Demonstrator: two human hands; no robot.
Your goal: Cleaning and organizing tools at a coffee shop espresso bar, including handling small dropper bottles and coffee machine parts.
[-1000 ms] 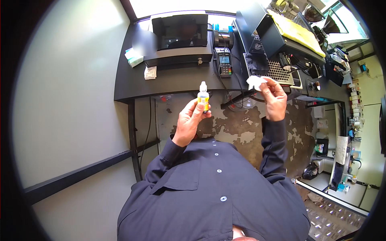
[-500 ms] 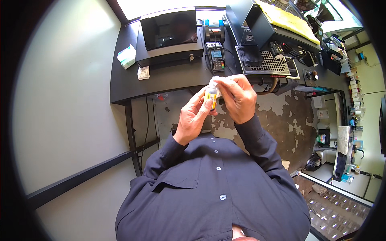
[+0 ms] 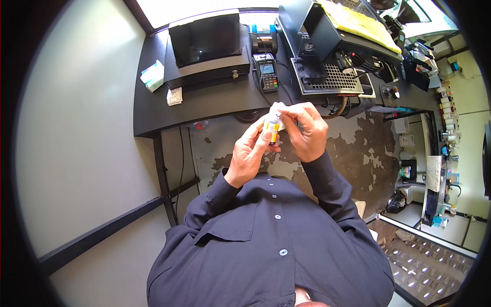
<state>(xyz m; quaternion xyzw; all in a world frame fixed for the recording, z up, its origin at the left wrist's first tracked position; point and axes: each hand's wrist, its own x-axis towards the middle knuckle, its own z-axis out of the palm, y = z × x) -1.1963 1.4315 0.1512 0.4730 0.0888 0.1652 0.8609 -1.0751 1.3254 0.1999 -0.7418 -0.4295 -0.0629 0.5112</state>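
A small bottle with a yellow and white label stands nearly upright in my left hand, whose thumb lies along the label. My right hand pinches at the bottle's top with thumb and forefinger. A white, tissue-like piece shows over the top between the fingers; whether a cap is under it I cannot tell. Both hands are in front of my chest, just short of the black counter's near edge.
On the counter stand a cash drawer with a dark screen on it, a card terminal and a coffee machine's drip grate. A small box and paper slips lie at the left. A grey wall closes off the left side.
The view has shifted slightly, so the counter sits a little further left. Both hands keep the same hold on the bottle and the white piece at its top.
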